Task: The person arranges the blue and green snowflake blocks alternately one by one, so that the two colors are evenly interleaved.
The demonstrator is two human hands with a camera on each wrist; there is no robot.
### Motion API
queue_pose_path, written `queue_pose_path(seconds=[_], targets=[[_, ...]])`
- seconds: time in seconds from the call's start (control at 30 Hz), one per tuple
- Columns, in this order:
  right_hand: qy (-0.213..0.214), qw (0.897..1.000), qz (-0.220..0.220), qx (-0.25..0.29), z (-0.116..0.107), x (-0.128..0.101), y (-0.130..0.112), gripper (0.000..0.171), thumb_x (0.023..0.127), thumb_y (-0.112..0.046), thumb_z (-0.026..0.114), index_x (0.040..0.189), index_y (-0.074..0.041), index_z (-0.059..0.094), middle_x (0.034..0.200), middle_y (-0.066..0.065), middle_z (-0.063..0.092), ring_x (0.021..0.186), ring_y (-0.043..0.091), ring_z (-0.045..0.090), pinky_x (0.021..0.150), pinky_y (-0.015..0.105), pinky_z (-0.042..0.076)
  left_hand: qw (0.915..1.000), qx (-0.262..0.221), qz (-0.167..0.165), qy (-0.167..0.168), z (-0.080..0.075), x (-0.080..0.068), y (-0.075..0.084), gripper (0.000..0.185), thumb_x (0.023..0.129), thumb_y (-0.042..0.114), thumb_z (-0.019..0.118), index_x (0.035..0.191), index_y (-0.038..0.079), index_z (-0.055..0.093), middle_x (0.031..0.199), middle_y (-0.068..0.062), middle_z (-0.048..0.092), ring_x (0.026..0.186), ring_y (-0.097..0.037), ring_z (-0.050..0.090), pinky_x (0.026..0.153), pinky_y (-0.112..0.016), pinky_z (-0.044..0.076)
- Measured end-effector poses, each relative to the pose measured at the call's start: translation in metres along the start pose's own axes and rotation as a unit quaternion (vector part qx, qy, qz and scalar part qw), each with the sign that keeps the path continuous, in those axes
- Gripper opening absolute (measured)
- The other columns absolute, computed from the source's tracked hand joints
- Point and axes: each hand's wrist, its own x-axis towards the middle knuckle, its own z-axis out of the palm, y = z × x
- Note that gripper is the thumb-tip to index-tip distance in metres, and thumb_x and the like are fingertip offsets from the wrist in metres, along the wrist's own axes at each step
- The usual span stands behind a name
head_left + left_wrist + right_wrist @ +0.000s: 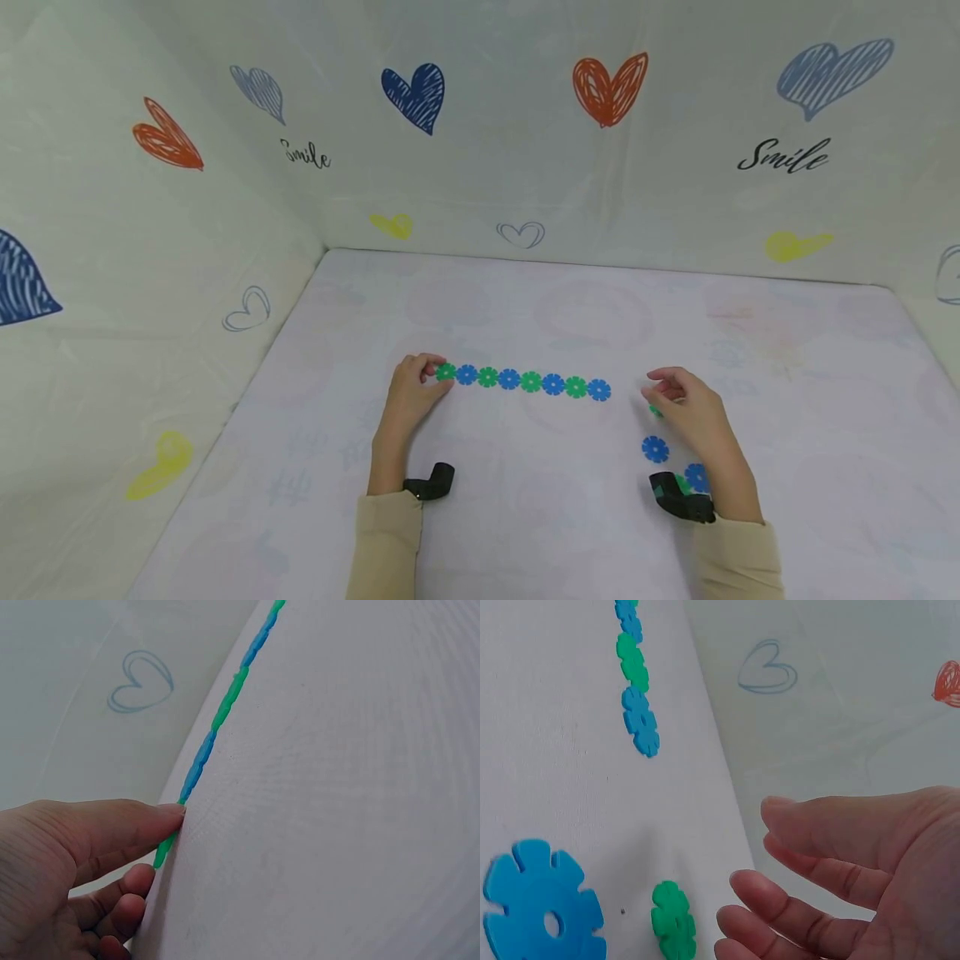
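Note:
A straight row of flat notched discs, green and blue by turns, lies across the table; a blue disc [599,390] forms its right end. My left hand [408,396] holds the green disc [446,372] at the left end between thumb and fingers, and the left wrist view shows the thumb [169,816] against its edge. Bent fingers and nothing in its grasp mark my right hand [692,412], raised over the table to the right of the row. Below it lies a loose green disc [673,921], partly covered by the hand in the head view. Nearby is a loose blue disc [655,449].
Another blue disc [697,477] and a green disc [683,485] lie by the right wrist, partly hidden by the black wrist camera [678,497]. The white table [525,517] meets a heart-printed sheet [510,183] at the back and left.

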Motion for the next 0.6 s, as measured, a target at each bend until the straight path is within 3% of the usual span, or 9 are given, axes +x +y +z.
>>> queue_pose_path(seconds=[0.33,0.6], targets=[[-0.028,0.999,0.011,-0.011,-0.011,-0.001,0.018,0.044,0.090,-0.030,0.057,0.122,0.000,0.052,0.115,0.023,0.054,0.101,0.033,0.049,0.080,0.043,0.044,1.0000,-0.006,0.000,0.000,0.000,0.000,0.000,0.032,0.081,0.017,0.069,0.112,0.009,0.061,0.090,-0.006,0.048,0.087,-0.020,0.041,0.074,-0.031,0.033],[-0.060,0.997,0.031,-0.031,-0.014,0.001,0.026,0.051,0.086,-0.027,0.063,0.121,0.006,0.048,0.109,0.025,0.050,0.094,0.033,0.047,0.077,0.041,0.042,1.0000,-0.004,-0.002,-0.002,0.000,0.001,-0.001,0.032,0.081,0.017,0.069,0.112,0.009,0.061,0.090,-0.006,0.048,0.087,-0.020,0.041,0.074,-0.031,0.034]])
